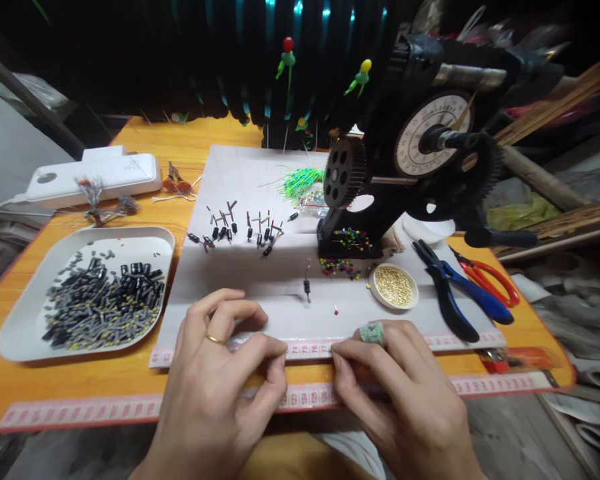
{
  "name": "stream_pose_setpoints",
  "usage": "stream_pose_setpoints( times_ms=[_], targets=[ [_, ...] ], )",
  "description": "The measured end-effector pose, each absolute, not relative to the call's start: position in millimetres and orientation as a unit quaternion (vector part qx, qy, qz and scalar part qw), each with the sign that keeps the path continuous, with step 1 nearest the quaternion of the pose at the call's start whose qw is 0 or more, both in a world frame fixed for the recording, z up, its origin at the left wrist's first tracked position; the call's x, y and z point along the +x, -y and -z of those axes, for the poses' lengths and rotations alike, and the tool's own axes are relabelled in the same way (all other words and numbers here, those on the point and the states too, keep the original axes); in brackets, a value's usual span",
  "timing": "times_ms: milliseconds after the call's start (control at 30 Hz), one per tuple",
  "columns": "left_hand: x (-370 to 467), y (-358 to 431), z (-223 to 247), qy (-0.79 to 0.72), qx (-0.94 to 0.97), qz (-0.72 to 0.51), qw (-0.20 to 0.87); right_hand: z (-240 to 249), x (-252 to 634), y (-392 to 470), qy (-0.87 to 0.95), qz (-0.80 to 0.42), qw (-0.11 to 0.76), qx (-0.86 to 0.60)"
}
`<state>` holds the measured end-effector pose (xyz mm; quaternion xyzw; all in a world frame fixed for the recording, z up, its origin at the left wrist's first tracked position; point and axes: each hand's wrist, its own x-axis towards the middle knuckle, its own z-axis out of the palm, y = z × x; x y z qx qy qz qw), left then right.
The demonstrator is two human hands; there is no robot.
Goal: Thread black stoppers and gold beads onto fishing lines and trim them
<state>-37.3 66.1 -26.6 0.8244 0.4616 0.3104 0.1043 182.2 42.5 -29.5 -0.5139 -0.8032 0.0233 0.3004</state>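
My left hand (225, 373), with a ring on one finger, is pinched at thumb and index over the front edge of the white board (260, 313). My right hand (400, 387), with a green wrap on one finger, makes a similar pinch to its right. Between them runs a pink-numbered measuring tape (310, 349). Anything fine between either pair of fingertips is too small to make out. A small black bead piece (307, 287) stands beyond the hands, near a red-headed pin (336, 311). More black and grey pieces (223, 233) lie further left on the board.
At left sits a white tray (170, 267) of small dark parts, below a white power strip (100, 177). A black geared machine (350, 173) stands behind. Gold beads fill a dish (394, 287); blue-handled pliers (450, 293) and red-handled pliers (495, 280) lie at right.
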Motion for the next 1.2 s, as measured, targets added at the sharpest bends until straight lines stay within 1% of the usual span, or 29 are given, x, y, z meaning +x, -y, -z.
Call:
stream_pose_setpoints(
  times_ms=[367,467,533,600,700,767,833,900,967,1100,1200],
  targets=[
    [-32,-64,22,-0.482,0.805,-0.323,0.128,28,180,-44,0.808,-0.034,0.303,-0.505],
    [-33,-61,20,-0.489,0.796,-0.335,0.125,28,178,-43,0.796,-0.037,0.318,-0.514],
    [-33,-57,19,-0.466,0.799,-0.356,0.133,26,175,-41,0.782,-0.048,0.340,-0.521],
    [-29,-51,19,-0.416,0.796,-0.397,0.187,24,171,-37,0.771,-0.086,0.369,-0.513],
    [-15,-35,22,-0.295,0.737,-0.485,0.365,21,166,-27,0.763,-0.130,0.405,-0.487],
    [-4,-23,24,-0.249,0.631,-0.548,0.490,21,163,-21,0.765,-0.106,0.415,-0.482],
    [4,-13,26,-0.265,0.501,-0.589,0.576,22,160,-15,0.772,-0.034,0.411,-0.483],
    [8,-9,27,-0.302,0.406,-0.591,0.629,23,158,-11,0.782,0.052,0.395,-0.480],
    [8,-8,27,-0.325,0.346,-0.563,0.677,23,158,-9,0.786,0.112,0.381,-0.473],
    [6,-10,22,-0.363,0.254,-0.495,0.747,23,160,-6,0.782,0.137,0.392,-0.466],
    [10,-8,20,-0.430,0.272,-0.444,0.738,23,160,-4,0.776,0.145,0.406,-0.461]
  ],
)
